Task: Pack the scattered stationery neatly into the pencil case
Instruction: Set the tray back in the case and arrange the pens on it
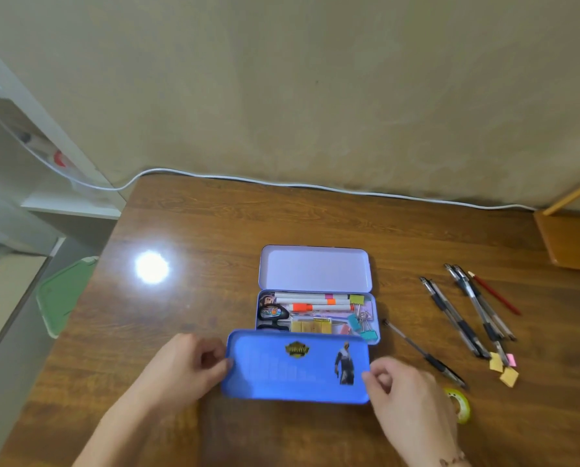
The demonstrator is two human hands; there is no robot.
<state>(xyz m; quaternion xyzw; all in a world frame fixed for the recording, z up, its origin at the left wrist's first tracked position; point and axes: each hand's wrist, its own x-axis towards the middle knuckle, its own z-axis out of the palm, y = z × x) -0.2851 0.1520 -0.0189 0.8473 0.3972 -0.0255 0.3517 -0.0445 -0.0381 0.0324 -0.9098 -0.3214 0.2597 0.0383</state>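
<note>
A blue tin pencil case [376, 318] lies open mid-table, its pale lid [315, 268] folded back. Inside are markers, scissors, erasers and binder clips. A blue tray [281, 372] with a sticker figure is held in front of the case; my left hand [187, 365] pinches its left end and my right hand [406, 392] its right end. To the right lie several black pens [464, 318], one separate pen [423, 353], a red pencil [496, 294], small sticky notes [504, 369] and a yellow-green tape roll [460, 404].
A white cable [315, 186] runs along the table's far edge by the wall. An orange-brown board [571, 241] sits at the far right. A green chair [66, 291] stands past the table's left edge, beside white shelving [62, 203].
</note>
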